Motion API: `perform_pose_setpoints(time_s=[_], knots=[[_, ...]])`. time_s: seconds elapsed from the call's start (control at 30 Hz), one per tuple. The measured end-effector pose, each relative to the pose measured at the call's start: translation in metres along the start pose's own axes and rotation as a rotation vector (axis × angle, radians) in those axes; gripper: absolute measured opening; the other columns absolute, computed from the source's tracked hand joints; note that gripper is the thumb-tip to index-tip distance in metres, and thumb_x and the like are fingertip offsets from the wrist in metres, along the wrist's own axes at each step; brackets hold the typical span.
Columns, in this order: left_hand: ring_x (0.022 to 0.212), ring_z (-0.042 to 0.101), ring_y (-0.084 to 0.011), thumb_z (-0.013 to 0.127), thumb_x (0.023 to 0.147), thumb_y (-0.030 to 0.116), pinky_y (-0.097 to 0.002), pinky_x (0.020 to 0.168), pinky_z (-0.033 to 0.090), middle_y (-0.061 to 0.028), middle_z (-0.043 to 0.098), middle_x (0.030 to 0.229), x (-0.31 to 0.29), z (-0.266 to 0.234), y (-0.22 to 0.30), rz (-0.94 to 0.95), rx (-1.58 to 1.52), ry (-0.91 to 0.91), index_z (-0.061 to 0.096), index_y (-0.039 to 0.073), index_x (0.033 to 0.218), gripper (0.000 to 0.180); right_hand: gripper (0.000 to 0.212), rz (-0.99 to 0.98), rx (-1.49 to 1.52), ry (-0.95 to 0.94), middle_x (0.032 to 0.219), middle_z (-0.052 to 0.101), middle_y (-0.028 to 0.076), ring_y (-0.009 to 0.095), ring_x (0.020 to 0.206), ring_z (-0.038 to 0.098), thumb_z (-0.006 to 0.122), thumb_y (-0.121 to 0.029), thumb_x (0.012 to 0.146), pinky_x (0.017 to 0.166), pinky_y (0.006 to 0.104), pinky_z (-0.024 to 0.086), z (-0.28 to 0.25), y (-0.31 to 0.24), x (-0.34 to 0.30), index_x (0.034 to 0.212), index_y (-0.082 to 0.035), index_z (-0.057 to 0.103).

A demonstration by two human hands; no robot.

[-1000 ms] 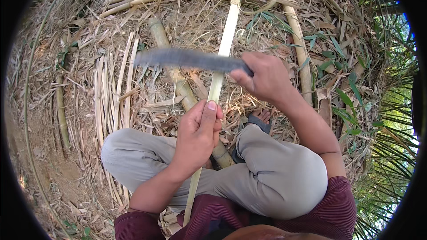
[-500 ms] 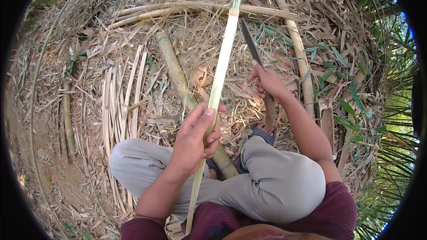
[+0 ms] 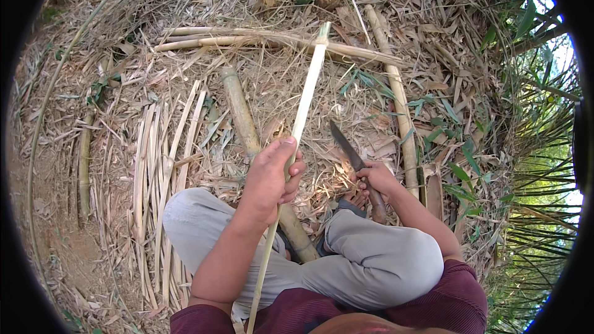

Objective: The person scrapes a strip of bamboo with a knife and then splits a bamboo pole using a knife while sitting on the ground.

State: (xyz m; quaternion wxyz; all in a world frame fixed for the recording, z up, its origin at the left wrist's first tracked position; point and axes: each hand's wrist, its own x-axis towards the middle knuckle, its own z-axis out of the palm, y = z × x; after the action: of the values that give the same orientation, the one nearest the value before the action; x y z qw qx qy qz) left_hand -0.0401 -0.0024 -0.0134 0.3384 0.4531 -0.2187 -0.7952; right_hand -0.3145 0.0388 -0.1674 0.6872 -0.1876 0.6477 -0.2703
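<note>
A long, pale bamboo strip [image 3: 307,96] slants up and away from my lap, its far tip greenish at the node. My left hand [image 3: 272,173] is closed round its middle, thumb lying along the strip. To the right, my right hand [image 3: 375,179] grips the wooden handle of a large knife [image 3: 348,147], whose dark blade points up and to the left. Blade and strip are apart. Beneath my left hand a thick bamboo pole [image 3: 241,111] runs along the ground between my legs, partly hidden by the hand and strip.
Several split bamboo strips [image 3: 148,167] lie in a bundle at the left. Two bamboo lengths [image 3: 213,41] cross the ground ahead, meeting a straight pole [image 3: 399,96] on the right. Dry leaves and shavings cover the ground. Green foliage [image 3: 538,210] borders the far right.
My right hand has drawn the knife down toward my right knee, away from the strip's far end. The strip has turned more edge-on, still in my left hand.
</note>
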Motion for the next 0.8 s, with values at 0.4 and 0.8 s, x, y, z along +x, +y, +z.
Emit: perform_pose_setpoints(time_s=[0.4, 0.8], knots=[[0.040, 0.025, -0.0032, 0.037, 0.107, 0.034, -0.0211, 0.032, 0.021, 0.0077, 0.033, 0.061, -0.017, 0.005, 0.022, 0.017, -0.182, -0.173, 0.044, 0.013, 0.086, 0.030, 0.051, -1.557, -1.489, 0.276, 0.083, 0.063, 0.011, 0.028, 0.072, 0.066, 0.075, -0.022, 0.081, 0.061, 0.0366, 0.054, 0.071, -0.151, -0.117, 0.125, -0.004, 0.056], [0.041, 0.021, -0.0038, 0.033, 0.109, 0.038, -0.0220, 0.034, 0.016, 0.0073, 0.030, 0.060, -0.015, -0.008, 0.005, -0.021, -0.199, -0.092, 0.041, 0.015, 0.085, 0.035, 0.017, -1.620, -1.284, 0.352, 0.069, 0.064, 0.008, 0.026, 0.059, 0.066, 0.071, -0.022, 0.084, 0.053, 0.0394, 0.052, 0.089, -0.161, -0.013, 0.087, -0.009, 0.060]])
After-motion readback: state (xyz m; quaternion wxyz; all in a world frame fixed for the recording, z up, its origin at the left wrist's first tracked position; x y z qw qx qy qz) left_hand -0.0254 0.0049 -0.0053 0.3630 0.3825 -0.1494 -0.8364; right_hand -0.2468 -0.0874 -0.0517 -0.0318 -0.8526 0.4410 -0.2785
